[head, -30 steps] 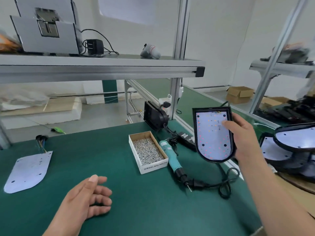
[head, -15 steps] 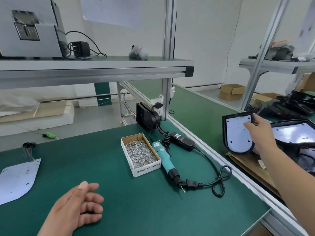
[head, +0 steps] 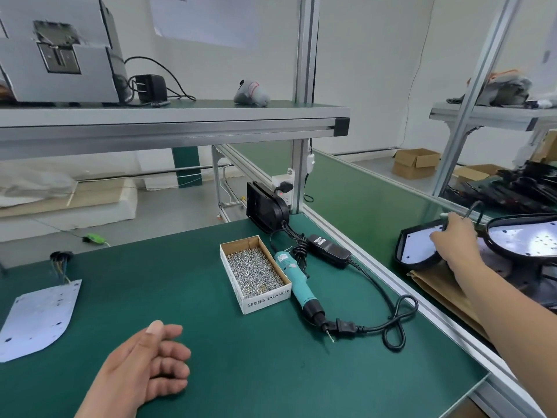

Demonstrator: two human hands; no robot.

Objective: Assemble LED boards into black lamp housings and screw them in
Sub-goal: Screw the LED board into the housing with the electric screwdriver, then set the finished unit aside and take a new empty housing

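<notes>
Two hands at a green counter [head: 180, 282]. Screw box [head: 254, 273], teal screwdriver [head: 297, 285] and black adapter [head: 330, 250] lie mid-counter; a loose LED board [head: 36, 315] lies far left. Left hand [head: 147, 366] rests empty, fingers [head: 171, 357] loosely curled. Right hand [head: 455, 239], beyond the counter's right edge, grips a black lamp housing [head: 416, 248] beside a second housing [head: 524, 239].

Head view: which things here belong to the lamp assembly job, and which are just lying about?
Job in hand: lamp housing with its board fitted, held by the right hand; loose LED board; box of screws; electric screwdriver.
Lying about: plug adapter on the shelf; cardboard box in the background.
</notes>
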